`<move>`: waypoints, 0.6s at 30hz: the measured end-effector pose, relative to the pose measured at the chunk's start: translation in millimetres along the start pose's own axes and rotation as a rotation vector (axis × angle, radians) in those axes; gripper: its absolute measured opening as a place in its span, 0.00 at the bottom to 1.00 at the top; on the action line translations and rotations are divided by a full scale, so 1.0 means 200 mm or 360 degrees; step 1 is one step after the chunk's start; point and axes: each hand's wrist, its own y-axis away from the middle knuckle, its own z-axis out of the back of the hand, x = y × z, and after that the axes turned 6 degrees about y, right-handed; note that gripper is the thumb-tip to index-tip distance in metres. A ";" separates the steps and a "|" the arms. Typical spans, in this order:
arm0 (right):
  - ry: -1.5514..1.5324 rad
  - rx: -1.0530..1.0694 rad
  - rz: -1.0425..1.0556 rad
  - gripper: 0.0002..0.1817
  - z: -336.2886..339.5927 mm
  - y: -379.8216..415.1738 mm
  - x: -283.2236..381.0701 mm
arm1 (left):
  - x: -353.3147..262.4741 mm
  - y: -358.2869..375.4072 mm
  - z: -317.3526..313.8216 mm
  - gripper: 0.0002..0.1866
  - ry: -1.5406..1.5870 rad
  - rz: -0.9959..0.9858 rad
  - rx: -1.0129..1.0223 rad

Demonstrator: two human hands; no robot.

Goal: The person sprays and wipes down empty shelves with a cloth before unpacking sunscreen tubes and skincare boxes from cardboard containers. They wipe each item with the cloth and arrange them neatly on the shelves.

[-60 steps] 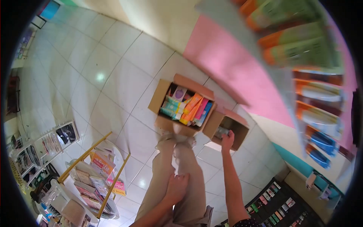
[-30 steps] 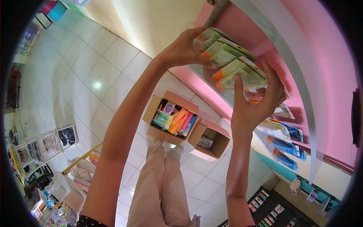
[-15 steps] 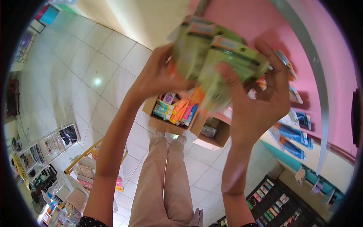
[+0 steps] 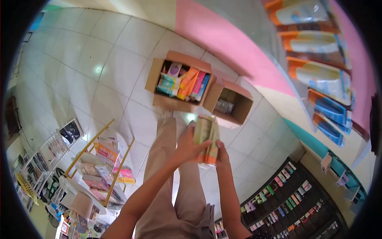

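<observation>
Now that the green-and-orange packets (image 4: 207,139) are down from the shelf, both hands (image 4: 190,146) (image 4: 221,156) clasp them with fingers pressed around the stack, the cardboard boxes (image 4: 180,84) lying at twelve o'clock.

Green-and-orange packets (image 4: 207,139), brown cardboard boxes (image 4: 232,104), a pink wall band (image 4: 230,44), white floor tiles (image 4: 79,59).

Glossy plastic packets (image 4: 206,139), matt brown cardboard boxes (image 4: 177,81), and smooth, shiny white floor tiles (image 4: 99,63).
</observation>
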 end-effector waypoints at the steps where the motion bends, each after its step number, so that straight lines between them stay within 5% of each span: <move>1: -0.0157 -0.0104 -0.0107 0.38 0.10 0.00 -0.05 | 0.06 -0.02 -0.06 0.39 -0.0293 -0.0090 0.0102; 4: -0.0204 -0.0134 0.0225 0.36 0.27 -0.09 -0.09 | 0.13 -0.10 -0.22 0.44 -0.0748 -0.0218 0.0129; 6: -0.0260 -0.0055 0.0340 0.35 0.37 -0.19 -0.05 | 0.21 -0.13 -0.27 0.45 -0.0679 -0.0092 0.0269; 8: -0.0252 -0.0092 0.0420 0.33 0.50 -0.32 0.01 | 0.39 -0.14 -0.33 0.43 -0.0379 -0.0347 0.0213; 9: -0.0260 -0.0135 0.0507 0.33 0.57 -0.40 0.04 | 0.37 -0.10 -0.32 0.40 0.0018 -0.0008 0.0249; 10: -0.0266 -0.0176 0.0595 0.33 0.64 -0.48 0.06 | 0.42 -0.09 -0.31 0.40 0.0008 0.0000 0.0249; 12: -0.0151 -0.0012 0.0861 0.32 0.80 -0.64 0.12 | 0.54 -0.05 -0.26 0.39 -0.0021 0.0185 0.0139; 14: -0.0229 0.0862 0.0716 0.32 0.85 -0.74 0.23 | 0.68 0.00 -0.20 0.37 -0.0033 0.0239 0.0087; 16: -0.0298 0.0066 0.0748 0.30 1.05 -0.88 0.23 | 0.74 -0.03 -0.18 0.35 -0.0034 0.0303 0.0040; 18: -0.0200 -0.0052 0.0553 0.29 1.15 -0.98 0.26 | 0.68 -0.05 -0.17 0.27 -0.0903 0.0731 0.0320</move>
